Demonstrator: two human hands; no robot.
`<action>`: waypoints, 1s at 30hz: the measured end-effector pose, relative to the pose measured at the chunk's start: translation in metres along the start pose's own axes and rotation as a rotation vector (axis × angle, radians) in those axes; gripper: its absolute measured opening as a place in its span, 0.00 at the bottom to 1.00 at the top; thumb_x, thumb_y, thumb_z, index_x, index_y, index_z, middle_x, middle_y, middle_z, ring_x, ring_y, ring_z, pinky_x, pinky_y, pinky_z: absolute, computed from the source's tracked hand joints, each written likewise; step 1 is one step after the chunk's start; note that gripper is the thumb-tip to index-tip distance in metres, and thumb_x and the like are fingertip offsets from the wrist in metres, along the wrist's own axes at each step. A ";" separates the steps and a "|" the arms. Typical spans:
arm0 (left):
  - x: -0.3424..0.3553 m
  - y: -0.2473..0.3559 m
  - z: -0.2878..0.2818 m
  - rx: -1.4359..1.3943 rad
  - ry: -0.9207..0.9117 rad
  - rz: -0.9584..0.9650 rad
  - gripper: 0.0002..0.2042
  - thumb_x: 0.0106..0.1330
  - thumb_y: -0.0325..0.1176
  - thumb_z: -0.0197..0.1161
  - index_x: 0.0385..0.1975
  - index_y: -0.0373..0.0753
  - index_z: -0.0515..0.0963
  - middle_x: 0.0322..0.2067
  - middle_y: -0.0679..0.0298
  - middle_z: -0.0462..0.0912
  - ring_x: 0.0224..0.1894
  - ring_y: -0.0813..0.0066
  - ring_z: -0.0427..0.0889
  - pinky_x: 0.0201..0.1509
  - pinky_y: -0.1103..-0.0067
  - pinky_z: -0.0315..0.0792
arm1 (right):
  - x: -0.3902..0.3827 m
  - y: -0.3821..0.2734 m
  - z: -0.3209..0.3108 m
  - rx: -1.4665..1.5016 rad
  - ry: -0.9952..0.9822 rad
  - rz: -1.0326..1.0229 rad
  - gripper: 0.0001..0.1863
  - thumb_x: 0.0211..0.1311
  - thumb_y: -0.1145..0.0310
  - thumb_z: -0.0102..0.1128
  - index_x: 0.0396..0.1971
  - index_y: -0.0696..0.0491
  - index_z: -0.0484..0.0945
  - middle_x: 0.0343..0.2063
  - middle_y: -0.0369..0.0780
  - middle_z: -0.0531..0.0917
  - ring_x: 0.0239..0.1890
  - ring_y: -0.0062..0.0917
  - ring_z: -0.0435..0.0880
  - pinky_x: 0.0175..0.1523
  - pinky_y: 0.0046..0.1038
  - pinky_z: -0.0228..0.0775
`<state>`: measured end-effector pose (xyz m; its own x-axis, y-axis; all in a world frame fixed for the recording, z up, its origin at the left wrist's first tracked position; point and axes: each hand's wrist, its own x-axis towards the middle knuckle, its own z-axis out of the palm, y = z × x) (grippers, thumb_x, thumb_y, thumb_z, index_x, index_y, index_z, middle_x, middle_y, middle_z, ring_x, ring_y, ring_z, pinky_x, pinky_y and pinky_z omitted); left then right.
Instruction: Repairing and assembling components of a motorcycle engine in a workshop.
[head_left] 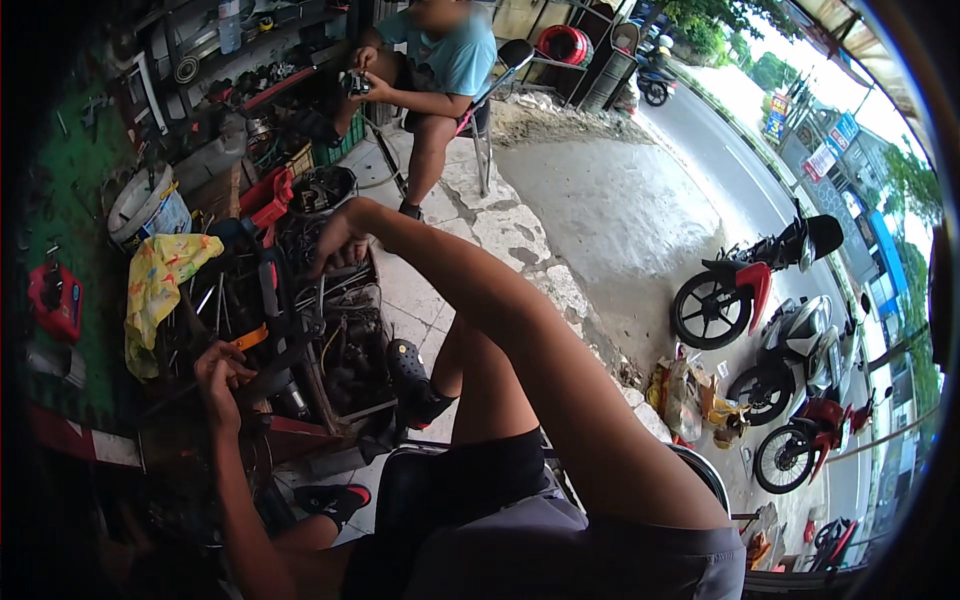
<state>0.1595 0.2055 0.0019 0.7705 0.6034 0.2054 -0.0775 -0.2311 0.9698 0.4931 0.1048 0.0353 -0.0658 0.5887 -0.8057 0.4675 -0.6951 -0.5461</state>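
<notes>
My right hand reaches out over dark metal parts heaped in a crate. Its fingers point down, loosely bent and apart, and I see nothing held in them. My left hand is raised beside a dark curved bar, its fingers half bent and apart with nothing visible in them. Between the hands lie an orange-banded tool and several long tools. A yellow patterned cloth drapes over things left of them. Shadow hides much of the crate's contents.
A white bucket and a red tray stand beyond the tools. A red container is on the green surface at left. Across from me, a seated person holds a small metal part. Parked motorcycles stand at right.
</notes>
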 end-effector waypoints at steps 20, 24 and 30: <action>0.009 -0.021 -0.002 -0.116 -0.021 -0.043 0.12 0.64 0.31 0.46 0.28 0.35 0.76 0.23 0.66 0.75 0.19 0.81 0.75 0.25 0.84 0.64 | 0.022 -0.103 0.067 -0.970 0.639 -0.006 0.15 0.57 0.63 0.64 0.44 0.46 0.86 0.42 0.34 0.87 0.45 0.29 0.86 0.45 0.38 0.80; 0.007 -0.015 0.007 -0.129 0.014 -0.072 0.10 0.64 0.31 0.48 0.29 0.35 0.77 0.15 0.68 0.71 0.19 0.81 0.75 0.24 0.84 0.64 | 0.016 -0.116 0.103 -0.838 0.887 0.081 0.13 0.51 0.64 0.69 0.36 0.53 0.87 0.34 0.38 0.88 0.38 0.31 0.88 0.27 0.44 0.81; 0.015 -0.009 0.019 -0.243 0.178 -0.153 0.09 0.64 0.32 0.47 0.29 0.39 0.75 0.17 0.72 0.66 0.19 0.83 0.66 0.22 0.84 0.61 | 0.023 -0.119 0.158 -0.984 0.875 -0.348 0.13 0.55 0.61 0.63 0.32 0.56 0.84 0.30 0.40 0.87 0.32 0.31 0.88 0.32 0.35 0.79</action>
<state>0.1834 0.2022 -0.0060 0.6638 0.7460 0.0538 -0.1347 0.0485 0.9897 0.2966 0.1356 0.0457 0.0957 0.9940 -0.0527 0.9954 -0.0961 -0.0049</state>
